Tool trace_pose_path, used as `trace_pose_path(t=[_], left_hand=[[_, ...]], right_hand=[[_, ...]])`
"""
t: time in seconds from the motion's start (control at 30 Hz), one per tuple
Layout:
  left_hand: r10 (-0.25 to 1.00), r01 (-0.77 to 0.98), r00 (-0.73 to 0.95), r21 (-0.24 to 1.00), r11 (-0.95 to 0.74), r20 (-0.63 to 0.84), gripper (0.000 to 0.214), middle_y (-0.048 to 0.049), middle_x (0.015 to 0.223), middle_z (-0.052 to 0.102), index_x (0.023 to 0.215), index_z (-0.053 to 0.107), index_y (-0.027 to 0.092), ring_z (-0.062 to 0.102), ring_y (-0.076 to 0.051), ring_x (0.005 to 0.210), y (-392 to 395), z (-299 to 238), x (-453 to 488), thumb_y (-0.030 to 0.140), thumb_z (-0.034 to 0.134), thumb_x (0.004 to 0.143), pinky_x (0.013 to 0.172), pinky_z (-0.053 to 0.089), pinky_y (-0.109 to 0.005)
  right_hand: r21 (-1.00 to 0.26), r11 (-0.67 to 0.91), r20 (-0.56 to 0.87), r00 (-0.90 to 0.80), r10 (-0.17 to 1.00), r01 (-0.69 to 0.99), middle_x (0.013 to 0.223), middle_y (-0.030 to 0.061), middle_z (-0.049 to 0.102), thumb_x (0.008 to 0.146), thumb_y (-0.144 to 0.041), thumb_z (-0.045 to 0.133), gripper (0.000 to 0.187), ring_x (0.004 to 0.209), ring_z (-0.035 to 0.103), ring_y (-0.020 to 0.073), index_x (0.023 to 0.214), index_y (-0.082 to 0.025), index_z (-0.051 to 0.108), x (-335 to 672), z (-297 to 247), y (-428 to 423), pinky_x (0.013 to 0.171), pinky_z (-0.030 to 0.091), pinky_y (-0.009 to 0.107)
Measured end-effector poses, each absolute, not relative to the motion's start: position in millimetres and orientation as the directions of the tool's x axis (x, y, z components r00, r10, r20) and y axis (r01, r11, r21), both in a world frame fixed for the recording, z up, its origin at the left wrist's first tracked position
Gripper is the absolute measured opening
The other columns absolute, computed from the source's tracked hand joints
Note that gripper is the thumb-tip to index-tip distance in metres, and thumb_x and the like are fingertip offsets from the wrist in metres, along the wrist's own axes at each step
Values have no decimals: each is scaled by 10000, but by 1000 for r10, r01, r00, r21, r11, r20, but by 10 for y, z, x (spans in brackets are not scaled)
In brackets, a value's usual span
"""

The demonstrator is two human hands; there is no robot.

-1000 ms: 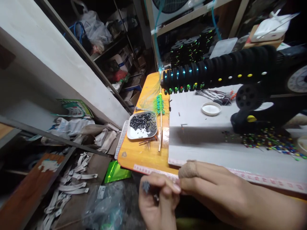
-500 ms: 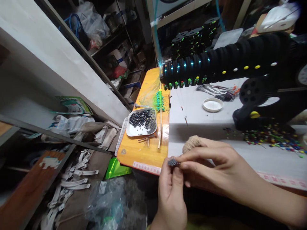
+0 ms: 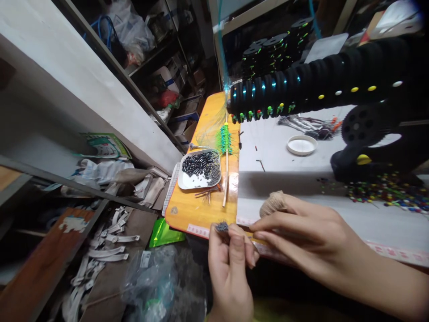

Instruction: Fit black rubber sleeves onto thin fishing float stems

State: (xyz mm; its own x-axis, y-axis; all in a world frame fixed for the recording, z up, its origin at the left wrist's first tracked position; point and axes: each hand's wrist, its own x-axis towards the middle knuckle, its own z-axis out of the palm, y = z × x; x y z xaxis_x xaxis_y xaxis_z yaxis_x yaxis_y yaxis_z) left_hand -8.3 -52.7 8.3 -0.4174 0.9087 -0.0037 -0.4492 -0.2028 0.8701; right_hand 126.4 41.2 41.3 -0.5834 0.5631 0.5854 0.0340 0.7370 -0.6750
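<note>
My left hand (image 3: 230,273) is closed at the front edge of the orange table (image 3: 201,210), pinching a small bundle of dark pieces (image 3: 221,226) that stands up from its fingertips. My right hand (image 3: 301,237) reaches in from the right with its fingers pinched together just right of the bundle; what it holds, if anything, is too small to make out. Its thumb wears a beige wrap (image 3: 272,203). A white tray (image 3: 196,182) of small black tubes lies just beyond, beside a thin stick (image 3: 226,179) with green fringe.
A long black foam roller (image 3: 318,87) studded with coloured pins spans the table's far side over a grey mat (image 3: 295,179). A white lid (image 3: 301,145) and scattered coloured beads (image 3: 385,192) lie on the mat. Cluttered shelves and floor fill the left.
My two hands have parted slightly: the left moved left and down with the dark bundle, and the right fingers drew away to the right.
</note>
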Motion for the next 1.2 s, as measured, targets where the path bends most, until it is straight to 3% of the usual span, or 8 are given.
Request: trace_pose_path(t=[0.23, 0.47, 0.63, 0.83, 0.93, 1.0, 1.1, 1.2], left_hand=[[935, -536, -351, 828, -166, -40, 219, 63, 635, 475, 864, 621, 199, 370, -63, 534, -539, 68, -105, 344, 636, 1028, 520, 356, -140], [949, -539, -312, 832, -132, -51, 243, 66, 628, 477, 849, 593, 190, 359, -62, 533, -520, 106, -129, 349, 635, 1029, 530, 355, -152], [949, -553, -298, 829, -85, -102, 262, 72, 625, 461, 846, 586, 189, 335, -61, 530, -515, 117, -143, 378, 666, 1009, 525, 340, -154], [942, -514, -301, 857, -31, -147, 254, 65, 617, 475, 882, 618, 188, 384, -68, 548, -523, 80, -139, 404, 664, 1007, 549, 371, -161], [935, -554, -337, 826, -100, -113, 147, 18, 781, 615, 950, 697, 212, 495, -80, 640, -488, 128, -129, 355, 718, 977, 612, 449, -169], [926, -587, -376, 784, -201, -44, 141, 6, 827, 663, 890, 722, 227, 569, -100, 738, -461, 182, -122, 350, 746, 954, 716, 516, -186], [902, -622, -431, 715, -318, 26, 204, 37, 561, 522, 798, 722, 245, 630, -125, 831, -442, 239, -102, 379, 743, 950, 820, 542, -169], [898, -657, -438, 665, -354, 46, 129, 62, 458, 303, 912, 760, 278, 658, -126, 829, -451, 277, -95, 382, 713, 972, 893, 560, -174]], right_hand=[[-475, 869, 645, -617, 451, 140, 800, 47, 604, 1008, -103, 591, 125, 714, 540, 159, 1011, -152, 707, 1262, 334, 388, 598, 428, 259], [-436, 885, 661, -609, 439, 164, 805, 50, 628, 1033, -125, 567, 141, 705, 549, 158, 1027, -166, 701, 1264, 343, 378, 603, 436, 262], [-460, 877, 666, -599, 445, 140, 813, 56, 657, 1023, -143, 598, 125, 704, 581, 154, 1059, -162, 717, 1280, 367, 373, 601, 473, 257], [-585, 811, 641, -597, 482, 28, 849, 36, 694, 1016, -125, 610, 181, 731, 658, 128, 1134, -204, 723, 1289, 410, 390, 613, 523, 200], [-615, 788, 607, -612, 506, 42, 848, 36, 648, 1012, -100, 584, 161, 732, 631, 131, 1091, -191, 689, 1286, 413, 366, 614, 512, 210], [-623, 779, 593, -605, 532, 75, 856, 39, 614, 1012, -89, 536, 152, 743, 604, 143, 1045, -190, 645, 1280, 412, 340, 619, 502, 231], [-646, 759, 558, -628, 543, 83, 887, 44, 588, 1012, -70, 466, 173, 774, 584, 156, 1031, -200, 578, 1266, 410, 305, 654, 504, 251], [-670, 739, 538, -642, 546, 67, 902, 43, 572, 1026, -79, 442, 169, 782, 574, 155, 1030, -210, 548, 1255, 417, 300, 661, 505, 246]])
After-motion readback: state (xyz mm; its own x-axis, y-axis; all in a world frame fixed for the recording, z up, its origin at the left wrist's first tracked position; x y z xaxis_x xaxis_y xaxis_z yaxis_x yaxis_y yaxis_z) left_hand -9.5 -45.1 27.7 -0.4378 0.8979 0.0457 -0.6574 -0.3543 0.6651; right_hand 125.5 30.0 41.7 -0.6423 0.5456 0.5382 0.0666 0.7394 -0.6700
